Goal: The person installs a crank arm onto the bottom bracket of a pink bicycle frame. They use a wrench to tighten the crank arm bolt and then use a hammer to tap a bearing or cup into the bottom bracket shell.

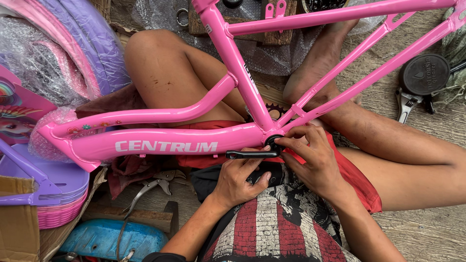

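Across the person's lap lies a pink bicycle frame [165, 140], long axis left to right, head end pointing left. At its bottom bracket the left hand [238, 179] grips a black crank arm [252, 155] lying level, while the right hand [313, 157] pinches the black fitting [273, 141] there. At far left, a cardboard box [19, 233] holds purple and pink plastic parts [58, 194].

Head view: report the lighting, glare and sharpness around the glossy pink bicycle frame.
Head view: soft, even daylight, no hard shadows; pale glare streaks run along the glossy pink bicycle frame; left hand, right hand and the black metal crank arm are sharp; straight tubes bow slightly toward the picture's edges.
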